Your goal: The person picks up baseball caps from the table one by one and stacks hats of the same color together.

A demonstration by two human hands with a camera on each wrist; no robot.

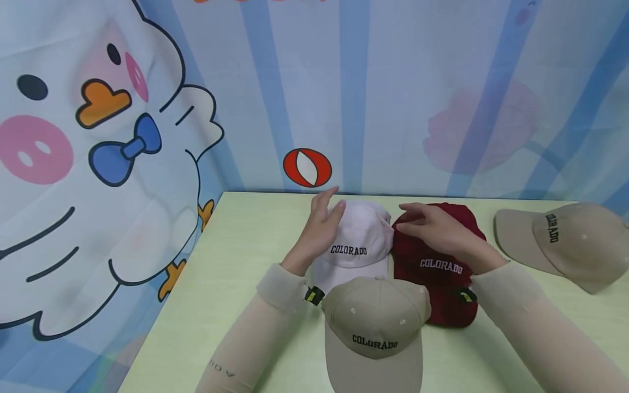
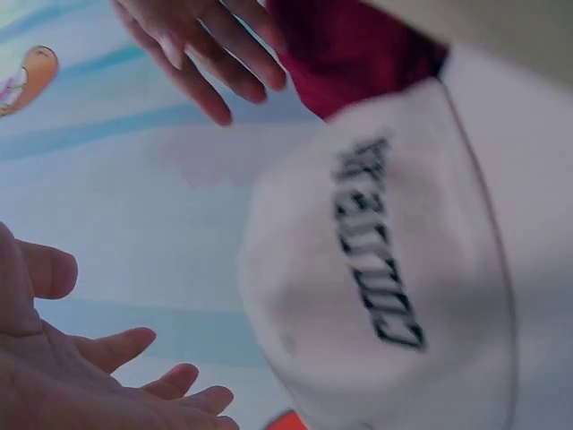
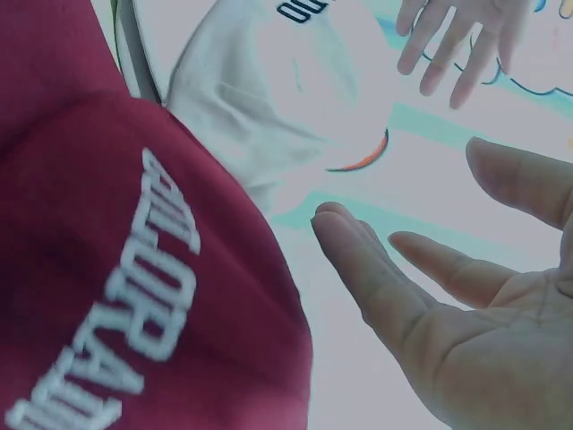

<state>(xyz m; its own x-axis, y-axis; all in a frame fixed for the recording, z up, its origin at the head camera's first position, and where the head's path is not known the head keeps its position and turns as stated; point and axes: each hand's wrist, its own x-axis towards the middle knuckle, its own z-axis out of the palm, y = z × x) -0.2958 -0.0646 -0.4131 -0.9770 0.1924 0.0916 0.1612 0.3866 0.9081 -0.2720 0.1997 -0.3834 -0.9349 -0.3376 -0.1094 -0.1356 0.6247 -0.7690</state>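
A white cap [image 1: 361, 234] with dark COLORADO lettering sits at the table's middle, its brim toward the person. Along its left side hovers my left hand [image 1: 320, 226], fingers extended and holding nothing. To the right lies a dark red cap [image 1: 442, 284] with white lettering, partly covered by my right hand [image 1: 437, 228], whose fingers are loosely extended. In the right wrist view, a gap shows between the right hand [image 3: 474, 313] and the red cap [image 3: 179, 269]. A beige cap [image 1: 375, 322] stands in front, overlapping the brims of both.
Another beige cap [image 1: 580, 240] lies at the right, its brim pointing left. Behind the pale yellow-green table [image 1: 211, 262] hangs a printed cloth [image 1: 314, 82] with blue stripes and a cartoon bird. Black wrist devices [image 1: 314, 295] show below both cuffs.
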